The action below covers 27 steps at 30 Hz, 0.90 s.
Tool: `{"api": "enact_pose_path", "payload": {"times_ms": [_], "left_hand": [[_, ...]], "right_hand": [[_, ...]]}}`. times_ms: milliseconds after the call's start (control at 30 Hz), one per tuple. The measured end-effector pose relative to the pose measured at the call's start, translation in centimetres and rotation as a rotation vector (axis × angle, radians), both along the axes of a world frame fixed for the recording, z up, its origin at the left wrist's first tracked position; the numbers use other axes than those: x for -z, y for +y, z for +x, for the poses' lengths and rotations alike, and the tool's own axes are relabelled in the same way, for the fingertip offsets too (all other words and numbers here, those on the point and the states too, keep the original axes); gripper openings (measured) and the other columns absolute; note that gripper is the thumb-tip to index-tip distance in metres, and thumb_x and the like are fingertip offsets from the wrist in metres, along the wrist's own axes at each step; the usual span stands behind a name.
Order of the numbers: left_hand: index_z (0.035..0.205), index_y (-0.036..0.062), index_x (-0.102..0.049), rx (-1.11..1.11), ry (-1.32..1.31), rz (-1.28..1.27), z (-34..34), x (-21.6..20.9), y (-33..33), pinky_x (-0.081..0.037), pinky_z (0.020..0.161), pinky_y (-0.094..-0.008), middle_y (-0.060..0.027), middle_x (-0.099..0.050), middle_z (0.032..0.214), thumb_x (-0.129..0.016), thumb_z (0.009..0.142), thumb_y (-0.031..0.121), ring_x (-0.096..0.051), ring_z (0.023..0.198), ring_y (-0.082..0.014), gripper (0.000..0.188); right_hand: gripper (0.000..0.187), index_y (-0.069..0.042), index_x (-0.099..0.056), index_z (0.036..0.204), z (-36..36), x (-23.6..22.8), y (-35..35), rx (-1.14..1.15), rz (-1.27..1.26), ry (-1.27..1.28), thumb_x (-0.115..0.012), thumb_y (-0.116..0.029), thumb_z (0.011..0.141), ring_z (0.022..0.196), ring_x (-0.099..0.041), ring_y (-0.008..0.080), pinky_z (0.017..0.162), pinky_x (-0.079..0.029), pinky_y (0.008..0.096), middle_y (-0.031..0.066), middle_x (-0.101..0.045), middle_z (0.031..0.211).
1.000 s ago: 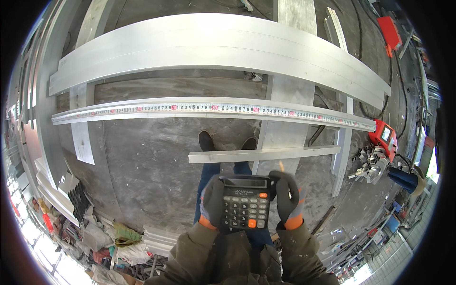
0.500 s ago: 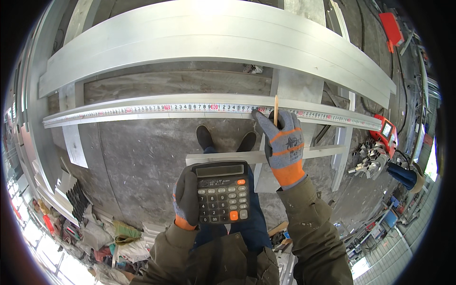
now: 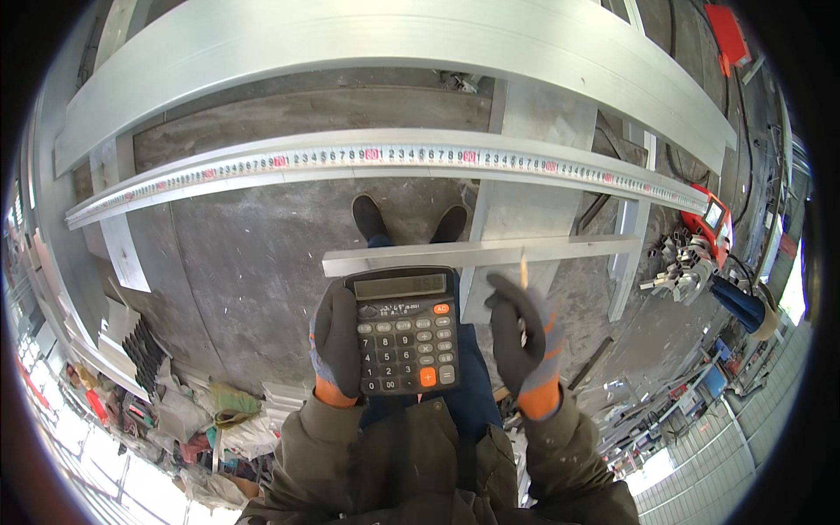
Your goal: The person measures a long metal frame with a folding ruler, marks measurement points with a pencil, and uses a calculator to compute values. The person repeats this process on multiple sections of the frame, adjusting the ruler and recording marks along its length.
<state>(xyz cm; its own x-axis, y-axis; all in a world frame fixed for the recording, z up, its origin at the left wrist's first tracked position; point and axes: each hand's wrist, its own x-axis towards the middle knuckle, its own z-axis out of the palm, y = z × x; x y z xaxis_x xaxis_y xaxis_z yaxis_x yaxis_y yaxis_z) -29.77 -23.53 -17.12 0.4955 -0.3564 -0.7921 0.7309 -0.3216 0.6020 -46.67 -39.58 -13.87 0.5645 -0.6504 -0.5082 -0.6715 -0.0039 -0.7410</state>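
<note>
Left hand (image 3: 338,341): mine, in a grey knit glove with dark palm coating and orange cuff; fingers closed on the left edge of a black rectangular plastic calculator (image 3: 407,341) with grey, black and orange keys; the fingertips are hidden from me
Calculator position: in front of my torso, keys facing me, display (image 3: 400,286) at the far end bearing faint characters
Right hand (image 3: 521,337): mine, in a matching glove, apart from the calculator on its right; fingers curled round a slim wooden pencil (image 3: 524,273)
Pencil tip: points away from me and overlaps the short bar in view; contact cannot be told
Short bar (image 3: 490,252): silver metal, straight and narrow, lying crosswise just beyond the calculator
Measuring tape (image 3: 411,156): white strip with black and red markings, extended along a long silver metal channel (image 3: 385,137); red housing with a small screen (image 3: 720,248) at its right end
Wide planks (image 3: 350,39): smooth silver metal, beyond the channel
Offcuts (image 3: 684,267): silver metal pieces, heaped beside the housing
</note>
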Motion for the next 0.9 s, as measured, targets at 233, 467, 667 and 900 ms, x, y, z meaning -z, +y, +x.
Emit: {"api": "enact_pose_path", "payload": {"times_ms": [233, 467, 667, 900], "left_hand": [[0.126, -0.0016, -0.064, 0.05, 0.026, 0.034, -1.4, 0.4, -0.3, -0.057, 0.082, -0.0284, -0.0104, -0.073, 0.109, -0.039, 0.113, 0.028, -0.069, 0.093, -0.0125, 0.041], [0.118, -0.0004, -0.068, 0.035, 0.03, 0.06, -2.4, -0.1, -1.7, -0.054, 0.074, -0.0303, -0.0069, -0.074, 0.097, -0.042, 0.111, 0.024, -0.065, 0.082, -0.0105, 0.037], [0.116, 0.0005, -0.069, 0.081, 0.007, 0.075, -2.9, -0.2, -2.2, -0.053, 0.074, -0.0306, -0.0068, -0.074, 0.096, -0.042, 0.111, 0.023, -0.065, 0.081, -0.0102, 0.035], [0.114, 0.0004, -0.07, 0.166, -0.05, 0.05, -3.2, 0.1, -2.3, -0.053, 0.074, -0.0296, -0.0061, -0.073, 0.096, -0.044, 0.11, 0.022, -0.064, 0.083, -0.0094, 0.034]], "right_hand": [[0.053, 0.002, -0.053, 0.142, -2.8, -3.1, 5.8, 0.238, 0.427, -0.022, -0.067, 0.003, 0.091, 0.079, -0.058, 0.0111, 0.07, -0.048, 0.0281, 0.0055, -0.062, 0.089], [0.049, 0.002, -0.055, 0.137, -2.8, -3.6, 5.6, 0.278, 0.362, 0.023, -0.068, 0.002, 0.09, 0.078, -0.058, 0.0109, 0.069, -0.048, 0.0277, 0.0049, -0.062, 0.088], [0.044, 0.003, -0.055, 0.137, -3.5, -3.9, 5.1, 0.335, 0.411, 0.027, -0.06, 0.001, 0.093, 0.083, -0.06, 0.0116, 0.073, -0.05, 0.0289, 0.0069, -0.067, 0.094], [0.043, 0.003, -0.056, 0.136, -4.0, -4.1, 4.4, 0.318, 0.367, 0.039, -0.059, 0.001, 0.094, 0.084, -0.059, 0.0117, 0.075, -0.049, 0.0291, 0.007, -0.067, 0.094]]}}
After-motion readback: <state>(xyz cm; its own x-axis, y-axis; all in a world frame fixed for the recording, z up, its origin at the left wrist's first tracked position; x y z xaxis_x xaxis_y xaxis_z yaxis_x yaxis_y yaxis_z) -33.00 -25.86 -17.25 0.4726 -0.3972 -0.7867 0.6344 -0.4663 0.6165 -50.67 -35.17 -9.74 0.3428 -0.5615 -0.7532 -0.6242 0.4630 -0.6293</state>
